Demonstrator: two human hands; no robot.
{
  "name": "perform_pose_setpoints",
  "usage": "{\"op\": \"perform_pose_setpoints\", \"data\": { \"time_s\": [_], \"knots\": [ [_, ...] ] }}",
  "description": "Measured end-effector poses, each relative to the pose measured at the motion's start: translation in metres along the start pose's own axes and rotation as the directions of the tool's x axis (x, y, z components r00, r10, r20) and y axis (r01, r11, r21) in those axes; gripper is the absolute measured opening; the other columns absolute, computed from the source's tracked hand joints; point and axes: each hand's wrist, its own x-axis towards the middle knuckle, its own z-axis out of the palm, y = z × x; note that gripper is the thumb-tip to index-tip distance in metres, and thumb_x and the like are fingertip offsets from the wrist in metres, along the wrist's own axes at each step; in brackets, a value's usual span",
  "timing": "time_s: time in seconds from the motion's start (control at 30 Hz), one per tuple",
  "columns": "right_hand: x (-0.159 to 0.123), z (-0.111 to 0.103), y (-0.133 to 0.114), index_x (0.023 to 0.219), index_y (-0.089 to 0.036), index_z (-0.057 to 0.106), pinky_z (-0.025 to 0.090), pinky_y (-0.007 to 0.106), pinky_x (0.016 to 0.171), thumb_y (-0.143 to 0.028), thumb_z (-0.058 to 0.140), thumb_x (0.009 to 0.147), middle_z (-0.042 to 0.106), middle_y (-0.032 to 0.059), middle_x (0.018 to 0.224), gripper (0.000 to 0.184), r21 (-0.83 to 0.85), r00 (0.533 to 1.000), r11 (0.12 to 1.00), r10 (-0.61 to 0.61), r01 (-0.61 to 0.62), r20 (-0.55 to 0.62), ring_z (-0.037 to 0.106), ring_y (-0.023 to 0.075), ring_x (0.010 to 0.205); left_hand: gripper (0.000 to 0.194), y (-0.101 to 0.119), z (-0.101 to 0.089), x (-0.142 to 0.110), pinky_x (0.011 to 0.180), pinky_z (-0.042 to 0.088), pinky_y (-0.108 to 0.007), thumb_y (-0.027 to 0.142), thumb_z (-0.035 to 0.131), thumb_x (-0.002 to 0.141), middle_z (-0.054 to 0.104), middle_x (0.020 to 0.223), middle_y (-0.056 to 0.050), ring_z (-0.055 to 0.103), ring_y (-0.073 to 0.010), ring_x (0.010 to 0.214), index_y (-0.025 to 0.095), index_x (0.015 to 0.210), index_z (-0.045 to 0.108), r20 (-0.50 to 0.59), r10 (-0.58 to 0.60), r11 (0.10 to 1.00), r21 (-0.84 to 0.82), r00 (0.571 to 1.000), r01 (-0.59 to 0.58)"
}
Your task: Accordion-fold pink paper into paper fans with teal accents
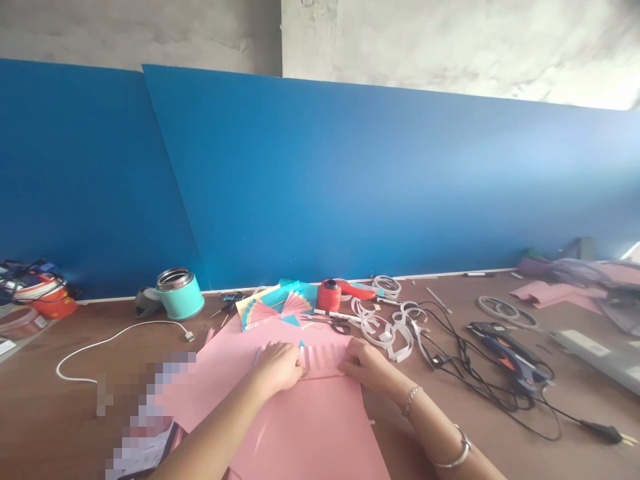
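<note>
A strip of pink paper folded into pleats (323, 359) lies across larger pink sheets (310, 427) in front of me. My left hand (281, 365) is closed over its left part, fingers bent and pressed down. At the right end, my right hand (361, 360) pinches the paper between thumb and fingers. Just beyond the hands are a pair of scissors (341, 327) and small blue paper pieces. A folded fan of pink, yellow and blue paper (277, 308) sits behind them. My palms hide the strip's ends.
Curled white strips (400, 333) lie right of the sheets, near a glue gun (515, 363) with black cables and a power strip (595, 357). A red tool (330, 295), a turquoise mug (181, 297) and a white cable (125, 328) are also on the table. A blue panel (350, 180) stands behind.
</note>
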Motion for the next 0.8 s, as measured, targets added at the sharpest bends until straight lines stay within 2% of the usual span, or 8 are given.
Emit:
{"op": "perform_pose_setpoints", "data": {
  "time_s": [0.2,0.37,0.47,0.57,0.67,0.7,0.8],
  "knots": [
    [0.000,0.002,0.002,0.059,-0.019,0.040,0.035,0.025,0.062,-0.018,0.055,0.073,0.049,-0.0013,0.072,0.020,-0.038,1.000,0.999,-0.005,0.005,-0.001,0.049,0.0137,0.070,0.024,0.007,-0.009,0.002,0.071,0.042,-0.029,0.026,0.056,0.070,0.066,0.063,-0.003,0.064,-0.0204,0.075,0.023,0.046,0.055,0.035,0.004,1.000,0.030,0.999,-0.005],
    [0.000,0.003,0.002,0.059,-0.018,0.044,0.035,0.025,0.064,-0.017,0.053,0.076,0.050,-0.0007,0.073,0.019,-0.112,0.998,0.992,-0.060,0.062,0.021,0.048,0.0139,0.071,0.024,0.005,-0.007,0.000,0.072,0.043,-0.032,0.028,0.057,0.072,0.069,0.068,-0.006,0.065,-0.0231,0.076,0.022,0.049,0.057,0.018,0.009,0.998,0.054,1.000,-0.010],
    [-0.002,0.001,0.000,0.062,-0.018,0.048,0.036,0.026,0.065,-0.016,0.053,0.078,0.053,0.0010,0.076,0.017,-0.156,0.997,0.985,-0.067,0.072,0.040,0.049,0.0146,0.073,0.021,0.005,-0.006,-0.003,0.074,0.043,-0.033,0.028,0.057,0.075,0.069,0.072,-0.006,0.064,-0.0237,0.080,0.021,0.056,0.061,-0.011,0.017,0.997,0.075,1.000,-0.016],
    [-0.006,0.001,-0.006,0.075,-0.017,0.056,0.036,0.028,0.071,-0.015,0.054,0.079,0.057,0.0036,0.086,0.005,-0.233,0.996,0.969,-0.084,0.083,0.005,0.051,0.0173,0.080,0.011,0.012,-0.005,-0.009,0.082,0.042,-0.037,0.025,0.057,0.078,0.068,0.088,-0.009,0.061,-0.0269,0.094,0.020,0.075,0.066,-0.072,0.017,0.995,0.104,0.997,-0.010],
    [-0.011,0.009,-0.014,0.092,-0.020,0.059,0.033,0.030,0.075,-0.007,0.054,0.078,0.059,0.0041,0.092,0.020,-0.375,0.976,0.910,-0.210,0.174,-0.057,0.050,0.0200,0.089,0.021,0.023,0.006,-0.014,0.089,0.039,-0.042,0.013,0.051,0.082,0.063,0.104,-0.012,0.054,-0.0290,0.105,0.017,0.098,0.064,-0.190,0.032,0.988,0.154,0.981,-0.003],
    [-0.013,0.014,-0.017,0.091,-0.021,0.060,0.032,0.031,0.073,-0.004,0.053,0.077,0.059,0.0038,0.090,0.023,-0.431,0.963,0.875,-0.264,0.220,-0.046,0.050,0.0198,0.087,0.025,0.026,0.013,-0.015,0.088,0.039,-0.042,0.007,0.047,0.083,0.062,0.103,-0.012,0.054,-0.0280,0.103,0.018,0.098,0.064,-0.259,0.055,0.982,0.189,0.964,-0.006],
    [-0.015,0.035,-0.020,0.077,-0.020,0.061,0.029,0.032,0.067,-0.003,0.052,0.080,0.058,0.0039,0.079,0.020,-0.520,0.916,0.785,-0.401,0.337,-0.011,0.049,0.0183,0.075,0.029,0.031,0.042,-0.012,0.085,0.040,-0.040,0.002,0.042,0.084,0.063,0.093,-0.010,0.055,-0.0255,0.095,0.017,0.090,0.065,-0.330,0.223,0.949,0.289,0.917,-0.127]
  ]
}}
